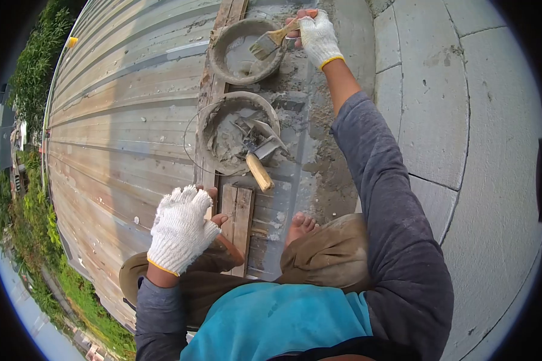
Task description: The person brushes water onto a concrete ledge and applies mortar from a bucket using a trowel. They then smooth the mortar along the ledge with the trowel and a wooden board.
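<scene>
From up here I see corrugated metal roofing (114, 120) running away on the left of the near bowl (238, 133), my landmark. My left hand (180, 228), gloved, rests below that bowl on the edge of a wooden plank (238, 219); its fingers are curled loosely and grasp nothing. The near bowl holds wet cement and a trowel (259, 153), whose wooden handle points down and right, toward my bare foot (301, 225). Above the near bowl sits a second bowl (244, 51). My right hand (316, 36), up and right of the landmark, has its fingers clenched around a paintbrush (271, 42). The brush's long axis runs leftward from the fingers, bristles dipping into the second bowl. Further right lies a grey concrete wall (464, 120).
</scene>
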The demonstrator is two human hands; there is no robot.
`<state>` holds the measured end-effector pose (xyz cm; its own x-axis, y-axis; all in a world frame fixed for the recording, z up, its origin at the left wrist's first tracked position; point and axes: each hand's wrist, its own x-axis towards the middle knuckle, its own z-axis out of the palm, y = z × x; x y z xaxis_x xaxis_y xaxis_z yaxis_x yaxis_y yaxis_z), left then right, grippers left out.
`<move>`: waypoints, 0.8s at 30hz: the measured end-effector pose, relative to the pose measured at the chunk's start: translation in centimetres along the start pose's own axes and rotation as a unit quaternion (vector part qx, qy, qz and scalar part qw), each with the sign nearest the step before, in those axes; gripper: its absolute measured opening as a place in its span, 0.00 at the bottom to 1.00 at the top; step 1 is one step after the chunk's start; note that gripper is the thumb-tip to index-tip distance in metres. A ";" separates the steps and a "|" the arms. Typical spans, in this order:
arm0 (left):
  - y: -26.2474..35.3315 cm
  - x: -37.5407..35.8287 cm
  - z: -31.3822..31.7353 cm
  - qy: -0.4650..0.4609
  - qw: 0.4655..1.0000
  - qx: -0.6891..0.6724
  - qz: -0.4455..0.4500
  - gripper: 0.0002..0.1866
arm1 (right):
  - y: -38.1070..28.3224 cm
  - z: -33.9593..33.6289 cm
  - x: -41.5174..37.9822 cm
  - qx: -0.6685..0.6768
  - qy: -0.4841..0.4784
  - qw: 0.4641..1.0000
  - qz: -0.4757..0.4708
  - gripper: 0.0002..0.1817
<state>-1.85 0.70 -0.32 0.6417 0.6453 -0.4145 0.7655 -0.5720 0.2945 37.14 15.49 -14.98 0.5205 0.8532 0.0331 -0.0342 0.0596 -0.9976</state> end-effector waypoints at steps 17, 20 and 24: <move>0.5 -0.1 0.8 0.052 0.997 0.026 0.056 0.25 | 3.2 -12.3 -2.4 -0.304 0.016 0.950 0.066 0.13; 0.7 -0.2 0.7 0.044 0.998 0.024 0.041 0.24 | 6.6 -13.5 0.4 -0.303 0.059 0.942 -0.132 0.13; 0.7 -0.1 0.8 0.042 0.998 0.031 0.043 0.24 | 1.9 -11.4 -1.5 -0.246 0.065 0.967 0.011 0.13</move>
<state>-1.41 -0.17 -0.73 0.7088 0.6307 -0.3158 0.7044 -0.6562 0.2705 46.00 8.43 -17.65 0.6287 0.7768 0.0349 0.3468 -0.2399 -0.9068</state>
